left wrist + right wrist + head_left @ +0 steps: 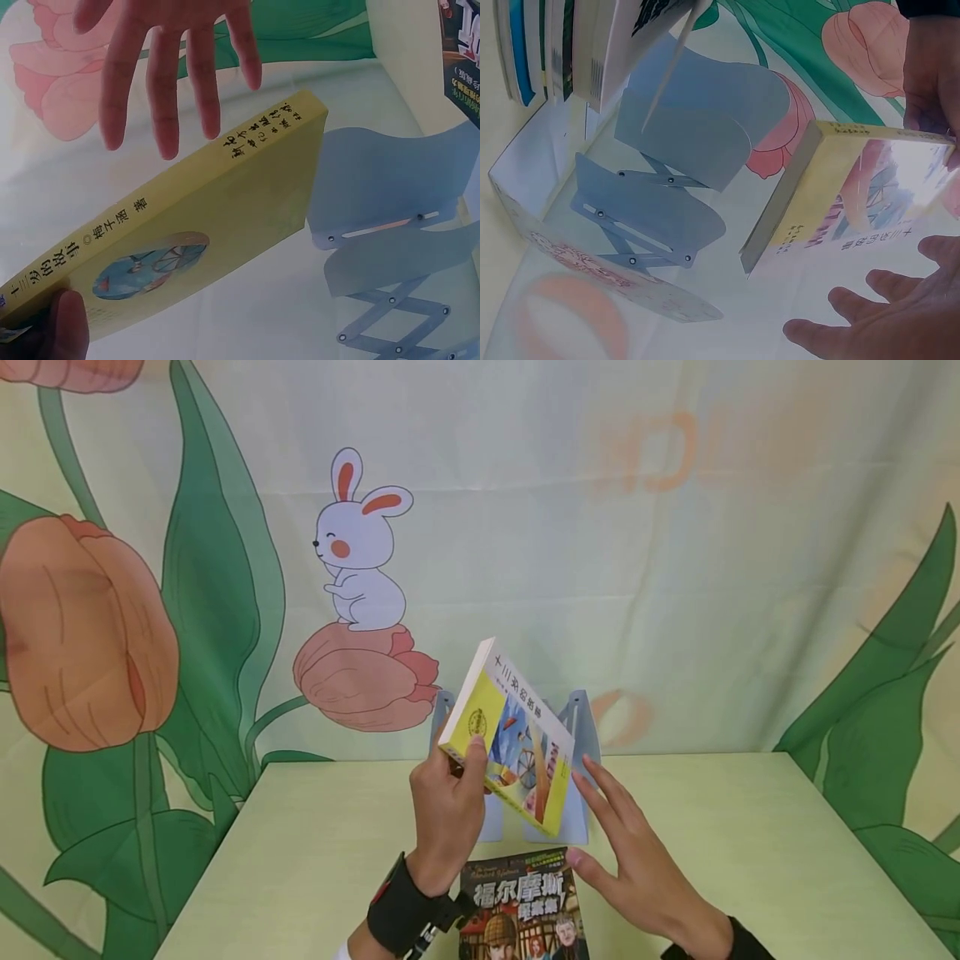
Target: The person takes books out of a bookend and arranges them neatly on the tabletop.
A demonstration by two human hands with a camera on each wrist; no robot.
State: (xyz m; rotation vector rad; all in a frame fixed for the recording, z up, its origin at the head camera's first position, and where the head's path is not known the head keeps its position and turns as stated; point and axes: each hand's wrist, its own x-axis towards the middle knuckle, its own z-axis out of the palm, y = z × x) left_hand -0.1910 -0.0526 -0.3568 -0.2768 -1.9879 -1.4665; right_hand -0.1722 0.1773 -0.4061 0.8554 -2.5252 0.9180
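My left hand grips a yellow-and-white paperback book by one corner, thumb on the illustrated front cover. The book is tilted in the air, its yellow spine showing in the left wrist view. Beside the book's other end, my right hand has its fingers spread, and a gap shows between fingertips and cover in the right wrist view. Behind the book stands a blue-grey metal expanding bookend, partly hidden by it. A dark book with a detective cover lies face up on the table near me.
Several books appear in the upper left of the right wrist view. The pale green-yellow table ends at a cloth backdrop printed with tulips and a rabbit. A black camera strap circles my left wrist.
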